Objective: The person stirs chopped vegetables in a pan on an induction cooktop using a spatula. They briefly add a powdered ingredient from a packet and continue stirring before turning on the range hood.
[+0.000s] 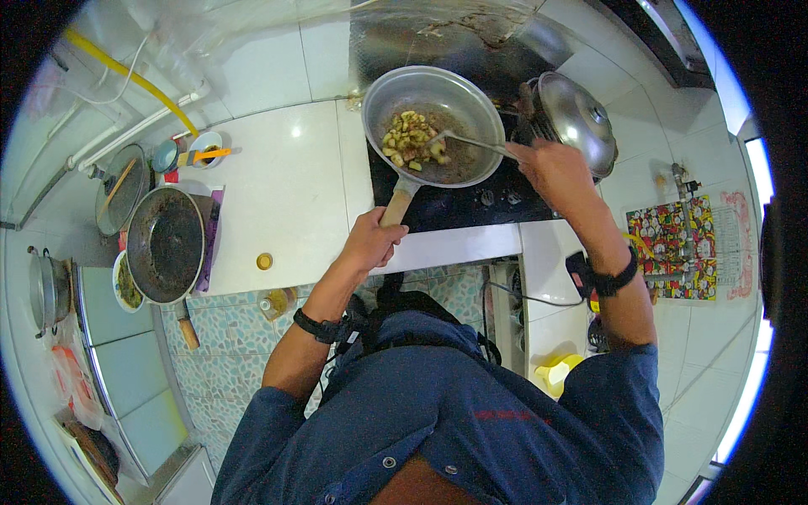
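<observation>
My left hand [372, 241] grips the pale handle [399, 202] of a metal wok [470, 104] over the black gas stove [416, 211]. Inside the wok, chopped yellowish food [407, 136] lies heaped left of the middle, with dark bits spread over the base. My right hand [555, 173] is closed around the handle of a metal spatula [470, 140], whose head is in among the food pieces. The burner beneath the wok is hidden.
A lidded metal pot [577, 123] stands right of the wok. On the white counter [284, 170], a dark frying pan [165, 246] sits at the left, near a bowl with an orange-handled brush [211, 154] across it. A small round cap [264, 261] lies near the counter's front edge.
</observation>
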### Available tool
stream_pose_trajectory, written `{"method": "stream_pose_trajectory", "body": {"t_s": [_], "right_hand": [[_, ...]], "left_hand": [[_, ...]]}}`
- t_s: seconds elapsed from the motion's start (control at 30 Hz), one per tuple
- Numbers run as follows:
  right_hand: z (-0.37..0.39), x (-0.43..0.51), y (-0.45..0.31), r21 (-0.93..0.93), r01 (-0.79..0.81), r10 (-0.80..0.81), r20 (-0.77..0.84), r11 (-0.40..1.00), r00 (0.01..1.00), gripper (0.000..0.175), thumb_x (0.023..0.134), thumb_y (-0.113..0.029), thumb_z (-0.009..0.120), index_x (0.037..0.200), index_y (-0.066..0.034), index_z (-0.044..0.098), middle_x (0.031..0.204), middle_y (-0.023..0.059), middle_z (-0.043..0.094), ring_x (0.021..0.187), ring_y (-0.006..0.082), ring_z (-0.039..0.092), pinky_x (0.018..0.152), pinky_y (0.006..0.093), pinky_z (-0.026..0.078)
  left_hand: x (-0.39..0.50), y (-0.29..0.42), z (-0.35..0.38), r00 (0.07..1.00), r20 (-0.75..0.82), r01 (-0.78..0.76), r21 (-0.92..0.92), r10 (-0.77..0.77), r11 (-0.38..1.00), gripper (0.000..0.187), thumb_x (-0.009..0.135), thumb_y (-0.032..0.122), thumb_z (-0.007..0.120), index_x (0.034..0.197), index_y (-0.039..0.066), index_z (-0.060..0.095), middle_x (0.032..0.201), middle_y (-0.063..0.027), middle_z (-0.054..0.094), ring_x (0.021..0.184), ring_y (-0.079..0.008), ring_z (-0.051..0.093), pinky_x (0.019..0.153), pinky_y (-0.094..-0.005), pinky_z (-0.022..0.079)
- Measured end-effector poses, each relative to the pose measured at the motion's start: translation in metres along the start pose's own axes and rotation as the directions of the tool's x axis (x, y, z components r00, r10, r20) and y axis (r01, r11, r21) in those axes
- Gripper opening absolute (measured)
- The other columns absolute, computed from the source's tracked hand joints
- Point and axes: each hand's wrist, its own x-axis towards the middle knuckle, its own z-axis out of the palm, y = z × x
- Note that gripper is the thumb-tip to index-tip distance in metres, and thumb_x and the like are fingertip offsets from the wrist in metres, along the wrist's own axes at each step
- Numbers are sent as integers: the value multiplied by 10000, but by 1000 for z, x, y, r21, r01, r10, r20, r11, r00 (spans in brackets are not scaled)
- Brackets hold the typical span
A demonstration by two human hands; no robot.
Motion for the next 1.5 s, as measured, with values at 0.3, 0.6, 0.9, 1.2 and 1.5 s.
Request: {"method": "stream_pose_trajectory", "body": {"t_s": [0.3, 0.6, 0.9, 1.2, 1.5], "right_hand": [[61, -57, -60, 178, -250, 231, 118, 952, 966, 436, 914, -183, 637, 1349, -209, 632, 880, 151, 700, 766, 356, 719, 658, 468, 587], [108, 5, -73, 168, -339, 336, 48, 926, 941, 439, 943, -159, 578, 1382, -165, 585, 830, 181, 701, 742, 343, 727, 602, 462, 589], [95, 22, 73, 743, -637, 390, 535, 206, 749, 270, 1020, -321, 564, 1102, -91, 678, 638, -3, 555, 433, 62, 392, 377, 237, 273], [136, 84, 80, 643, -766, 163, 758, -21, 632, 209, 1004, -313, 604, 1059, -122, 669, 628, -15, 530, 402, 53, 360, 341, 237, 253], [78, 58, 89, 604, -218, 199, 99, 767, 975, 318, 906, -309, 645, 1092, -77, 759, 976, 232, 716, 972, 398, 697, 900, 450, 518]], "left_hand": [[2, 0, 1, 999, -16, 29, -2, -29, 1000, 201, 906, 94, 691, 986, 19, 524, 692, -31, 546, 432, -83, 445, 354, -270, 285], [1, 1, 1, 998, -46, 51, 6, -50, 999, 233, 900, 83, 705, 1039, -7, 541, 692, -34, 549, 415, -81, 447, 337, -268, 275], [0, 1, 1, 998, -32, 53, -22, -54, 998, 238, 900, 84, 711, 1051, -1, 547, 703, -32, 553, 424, -76, 446, 349, -264, 291], [-2, 4, 4, 995, -65, 75, 22, -74, 997, 226, 907, 94, 703, 1049, 8, 550, 696, -25, 550, 437, -76, 451, 362, -266, 296], [-2, 1, 2, 999, -35, 30, 25, -29, 999, 197, 905, 103, 710, 1000, 23, 558, 694, -16, 549, 437, -78, 450, 367, -261, 301]]}}
